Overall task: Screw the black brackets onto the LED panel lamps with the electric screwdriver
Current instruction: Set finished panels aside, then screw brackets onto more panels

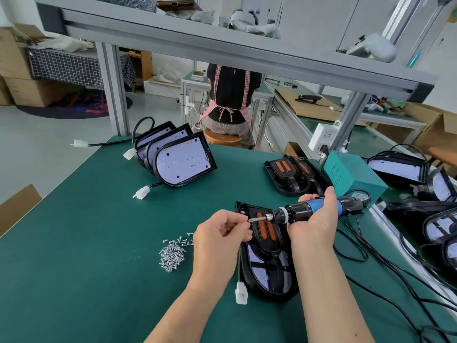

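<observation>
Two hands work above one LED panel lamp (267, 268), which lies flat on the green table mat (99, 243) with its black bracket (277, 243) on top, orange strips facing up.

Right hand (314, 219): fingers wrapped round the blue barrel of the electric screwdriver (294, 212). The tool is held near horizontal above the bracket's far end, with the bit pointing left.

Left hand (220, 233): fingers curled, thumb and forefinger pinched together right at the bit tip. They hold what looks like a single screw (247, 221), too small to confirm. This pinch sits over the lamp's far left corner, apart from the bracket surface.

The lamp's white connector (241, 294) lies on the mat at its near left side.

A loose pile of screws (171, 256) lies just left of the left wrist.

Three lamps (183, 162) lean together at the far left, panels showing. More bracketed lamps (289, 174) lie beside the green power box (351, 174) at the far right.
</observation>
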Demonstrator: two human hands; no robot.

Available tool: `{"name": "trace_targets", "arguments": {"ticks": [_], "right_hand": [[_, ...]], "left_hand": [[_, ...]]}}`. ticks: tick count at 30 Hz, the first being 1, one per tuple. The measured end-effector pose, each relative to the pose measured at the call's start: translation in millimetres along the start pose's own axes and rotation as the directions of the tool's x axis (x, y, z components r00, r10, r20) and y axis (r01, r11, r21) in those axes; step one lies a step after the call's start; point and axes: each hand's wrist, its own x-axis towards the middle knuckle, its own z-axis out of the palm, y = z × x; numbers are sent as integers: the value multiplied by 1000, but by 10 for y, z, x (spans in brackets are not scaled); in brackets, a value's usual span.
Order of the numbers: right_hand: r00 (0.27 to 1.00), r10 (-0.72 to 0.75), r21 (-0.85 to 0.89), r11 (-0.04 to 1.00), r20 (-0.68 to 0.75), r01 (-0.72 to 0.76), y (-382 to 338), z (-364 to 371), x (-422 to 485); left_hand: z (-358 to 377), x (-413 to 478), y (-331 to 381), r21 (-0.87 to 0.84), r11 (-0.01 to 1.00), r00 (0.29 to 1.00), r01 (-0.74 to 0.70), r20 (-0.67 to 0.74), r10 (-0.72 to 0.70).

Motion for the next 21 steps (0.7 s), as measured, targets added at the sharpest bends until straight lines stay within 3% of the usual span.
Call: {"name": "trace_targets", "arguments": {"ticks": [10, 14, 19, 21], "right_hand": [[998, -40, -33, 999, 58, 42, -25, 28, -74], [995, -67, -43, 997, 75, 70, -31, 6, -52], [998, -56, -77, 995, 24, 57, -33, -2, -14], [999, -39, -87, 996, -7, 38, -28, -9, -13]], "left_hand": [[25, -3, -20, -95, 995, 1000, 18, -4, -19], [11, -9, -50, 76, 995, 998, -57, 4, 57], [9, -55, -99, 357, 874, 941, -330, 46, 336], [14, -53, -103, 291, 921, 965, -258, 21, 263]]}}
